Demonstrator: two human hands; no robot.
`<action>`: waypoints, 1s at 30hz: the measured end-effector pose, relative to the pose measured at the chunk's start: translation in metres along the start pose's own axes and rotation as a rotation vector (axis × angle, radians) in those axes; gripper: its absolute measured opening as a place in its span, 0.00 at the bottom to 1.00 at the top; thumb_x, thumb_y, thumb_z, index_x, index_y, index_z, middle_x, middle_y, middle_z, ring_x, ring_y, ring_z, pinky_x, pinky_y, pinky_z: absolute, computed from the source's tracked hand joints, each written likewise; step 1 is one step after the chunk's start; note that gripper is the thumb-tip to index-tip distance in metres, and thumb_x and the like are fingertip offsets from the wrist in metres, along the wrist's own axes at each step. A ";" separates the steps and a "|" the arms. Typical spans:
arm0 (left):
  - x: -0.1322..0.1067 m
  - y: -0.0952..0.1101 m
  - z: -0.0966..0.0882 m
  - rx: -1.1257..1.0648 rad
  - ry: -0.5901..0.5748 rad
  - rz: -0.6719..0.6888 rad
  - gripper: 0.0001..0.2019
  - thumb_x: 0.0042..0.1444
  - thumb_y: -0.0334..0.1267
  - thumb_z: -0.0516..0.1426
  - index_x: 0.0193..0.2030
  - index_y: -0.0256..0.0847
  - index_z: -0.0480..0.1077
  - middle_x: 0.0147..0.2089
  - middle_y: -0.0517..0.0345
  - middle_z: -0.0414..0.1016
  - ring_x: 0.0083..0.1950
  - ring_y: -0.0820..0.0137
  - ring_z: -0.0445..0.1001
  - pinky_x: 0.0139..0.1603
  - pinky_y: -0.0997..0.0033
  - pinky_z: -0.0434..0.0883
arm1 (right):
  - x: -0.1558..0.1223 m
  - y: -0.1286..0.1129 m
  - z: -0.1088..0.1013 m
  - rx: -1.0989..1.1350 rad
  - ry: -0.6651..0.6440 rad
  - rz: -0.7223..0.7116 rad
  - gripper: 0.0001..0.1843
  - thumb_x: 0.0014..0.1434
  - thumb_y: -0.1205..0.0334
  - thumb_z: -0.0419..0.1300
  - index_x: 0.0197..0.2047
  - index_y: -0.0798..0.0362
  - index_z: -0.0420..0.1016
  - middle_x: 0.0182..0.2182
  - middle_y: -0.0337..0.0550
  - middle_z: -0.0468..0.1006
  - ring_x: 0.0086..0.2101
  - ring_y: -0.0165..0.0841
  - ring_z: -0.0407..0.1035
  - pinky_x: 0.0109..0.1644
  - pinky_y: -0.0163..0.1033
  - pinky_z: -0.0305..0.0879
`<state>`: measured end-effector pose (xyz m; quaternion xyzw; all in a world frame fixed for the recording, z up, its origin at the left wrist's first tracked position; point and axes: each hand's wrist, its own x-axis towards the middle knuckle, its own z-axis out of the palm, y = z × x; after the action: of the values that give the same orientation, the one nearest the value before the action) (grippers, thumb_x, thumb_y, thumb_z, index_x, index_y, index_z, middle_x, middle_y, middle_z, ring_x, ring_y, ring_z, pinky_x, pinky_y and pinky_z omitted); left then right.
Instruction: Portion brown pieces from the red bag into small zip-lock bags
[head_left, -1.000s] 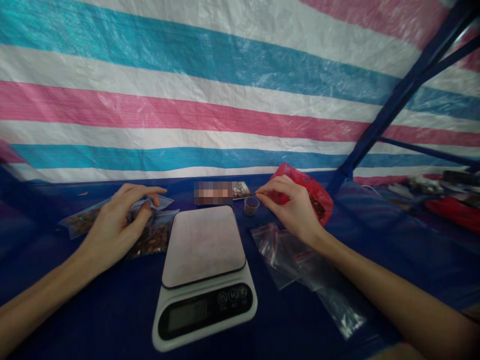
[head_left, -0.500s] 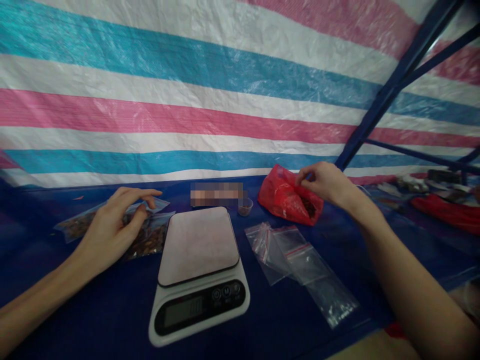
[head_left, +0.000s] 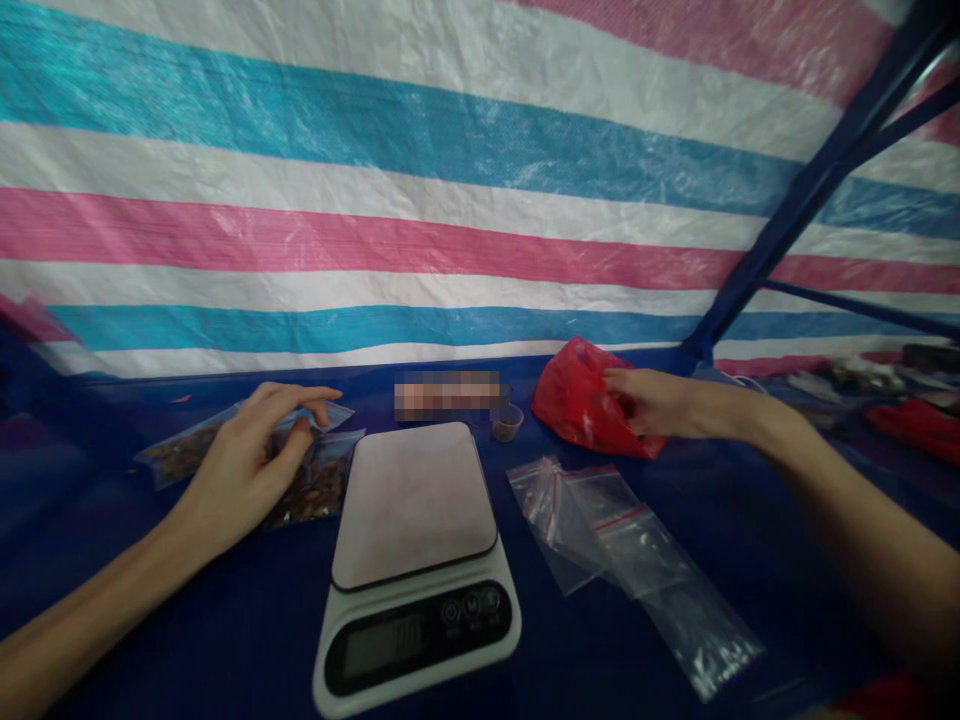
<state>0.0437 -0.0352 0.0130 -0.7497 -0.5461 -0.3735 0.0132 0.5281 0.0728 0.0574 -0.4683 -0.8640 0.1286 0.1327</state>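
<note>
My left hand [head_left: 244, 465] rests on two clear zip bags filled with brown pieces [head_left: 300, 480], its fingers bent loosely over them. My right hand [head_left: 649, 402] reaches into the mouth of a red plastic bag [head_left: 581, 405] at the back right; its fingertips are hidden inside the bag. A white kitchen scale [head_left: 416, 560] with a bare platform and a dark display stands between my arms. A small clear cup [head_left: 507, 422] stands just behind the scale.
Several empty clear zip bags with red seals [head_left: 622, 540] lie right of the scale on the dark blue cloth [head_left: 187, 640]. A striped pink, white and blue tarp [head_left: 420, 200] forms the back wall. A blue metal frame [head_left: 810, 180] rises at the right, with clutter beyond it.
My right hand left the small cup, moved right to the red bag, pinched its rim, then went into its opening. My left hand stayed on the filled bags.
</note>
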 end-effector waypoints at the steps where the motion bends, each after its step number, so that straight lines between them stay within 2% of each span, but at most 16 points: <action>1: 0.000 0.000 0.001 0.001 -0.002 -0.002 0.15 0.66 0.39 0.51 0.55 0.46 0.73 0.47 0.56 0.77 0.51 0.60 0.75 0.52 0.59 0.72 | 0.003 0.000 0.002 0.021 -0.043 -0.040 0.15 0.44 0.76 0.62 0.35 0.50 0.81 0.36 0.44 0.85 0.31 0.38 0.79 0.32 0.35 0.76; 2: 0.000 0.000 0.001 0.001 -0.002 -0.005 0.15 0.66 0.39 0.51 0.55 0.47 0.73 0.46 0.56 0.77 0.51 0.60 0.75 0.51 0.59 0.72 | 0.006 0.001 0.005 0.049 -0.061 -0.078 0.17 0.44 0.76 0.61 0.36 0.51 0.81 0.39 0.46 0.84 0.35 0.39 0.79 0.36 0.37 0.78; 4: 0.001 0.002 0.001 0.001 0.003 -0.016 0.15 0.66 0.40 0.51 0.54 0.47 0.74 0.46 0.57 0.78 0.50 0.60 0.76 0.50 0.59 0.72 | 0.011 0.000 0.014 0.108 -0.016 -0.131 0.17 0.46 0.75 0.59 0.38 0.51 0.80 0.43 0.48 0.84 0.39 0.41 0.79 0.44 0.42 0.79; 10: 0.000 0.006 0.000 0.015 -0.004 -0.025 0.14 0.66 0.41 0.51 0.53 0.47 0.74 0.47 0.56 0.78 0.51 0.60 0.77 0.50 0.59 0.73 | 0.014 -0.001 0.035 0.087 0.064 -0.203 0.08 0.54 0.69 0.60 0.32 0.50 0.80 0.39 0.50 0.84 0.44 0.45 0.80 0.58 0.51 0.75; 16: -0.001 0.008 -0.001 0.028 0.004 -0.027 0.14 0.67 0.41 0.51 0.53 0.47 0.74 0.48 0.56 0.78 0.50 0.60 0.77 0.42 0.64 0.73 | 0.010 -0.012 0.033 0.139 0.028 -0.239 0.09 0.61 0.65 0.60 0.31 0.49 0.81 0.40 0.50 0.84 0.41 0.44 0.79 0.52 0.47 0.76; 21: 0.001 0.009 -0.002 0.016 0.004 -0.040 0.13 0.66 0.41 0.51 0.50 0.45 0.75 0.50 0.54 0.79 0.52 0.60 0.77 0.40 0.66 0.72 | 0.007 -0.019 0.030 0.107 0.090 -0.262 0.14 0.64 0.68 0.56 0.30 0.53 0.82 0.40 0.57 0.85 0.42 0.44 0.79 0.52 0.49 0.73; 23: 0.001 0.009 -0.002 0.010 0.008 -0.046 0.14 0.65 0.40 0.50 0.50 0.45 0.75 0.50 0.55 0.79 0.52 0.60 0.77 0.40 0.66 0.72 | 0.007 -0.018 0.028 0.088 0.124 -0.258 0.16 0.63 0.70 0.55 0.29 0.54 0.82 0.38 0.58 0.84 0.39 0.42 0.79 0.48 0.48 0.73; 27: 0.002 0.009 -0.003 -0.011 0.007 -0.062 0.15 0.65 0.41 0.50 0.52 0.47 0.75 0.50 0.55 0.79 0.52 0.59 0.77 0.40 0.64 0.73 | 0.008 -0.018 0.021 0.076 0.188 -0.305 0.12 0.58 0.68 0.58 0.26 0.51 0.78 0.31 0.51 0.83 0.31 0.39 0.76 0.40 0.44 0.73; 30: 0.002 0.010 -0.004 -0.038 0.011 -0.103 0.15 0.63 0.43 0.51 0.52 0.53 0.74 0.51 0.56 0.79 0.53 0.55 0.76 0.41 0.58 0.74 | 0.006 -0.016 0.014 0.051 0.197 -0.299 0.10 0.56 0.70 0.58 0.29 0.51 0.80 0.34 0.50 0.84 0.35 0.42 0.77 0.42 0.44 0.74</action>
<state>0.0502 -0.0392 0.0205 -0.7189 -0.5765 -0.3880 -0.0174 0.5075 0.0681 0.0503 -0.3415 -0.9033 0.0829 0.2461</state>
